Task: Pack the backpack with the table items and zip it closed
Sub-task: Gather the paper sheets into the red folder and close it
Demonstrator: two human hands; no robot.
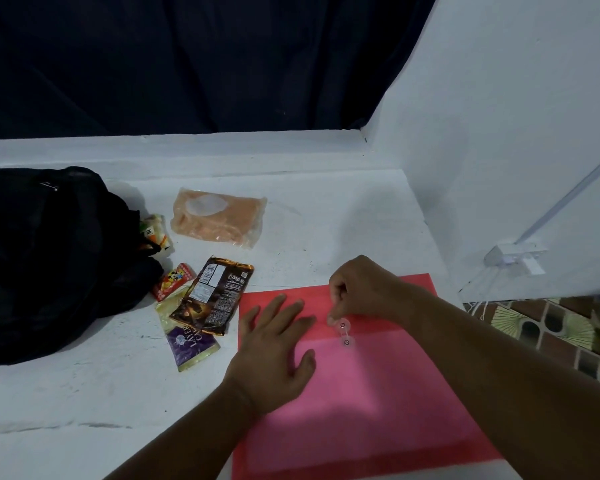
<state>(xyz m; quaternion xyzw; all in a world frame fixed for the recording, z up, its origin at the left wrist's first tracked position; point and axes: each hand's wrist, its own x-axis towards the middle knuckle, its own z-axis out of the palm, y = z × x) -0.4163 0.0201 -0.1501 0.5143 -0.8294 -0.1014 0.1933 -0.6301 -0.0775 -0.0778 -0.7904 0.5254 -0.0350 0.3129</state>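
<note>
Head view gives me a matte white worktop with scuffed paint. A soft black backpack slumps at its left edge, crumpled and dull. Beside it lie glossy snack wrappers: a brown chocolate bar wrapper over a purple-and-gold packet, a small red packet, and a clear crinkly pouch of peach tissue. Nearest me is a flat translucent pink plastic folder with two round button clasps. My left hand presses flat on it, fingers spread; my right hand curls, its grip pinching at the upper clasp.
</note>
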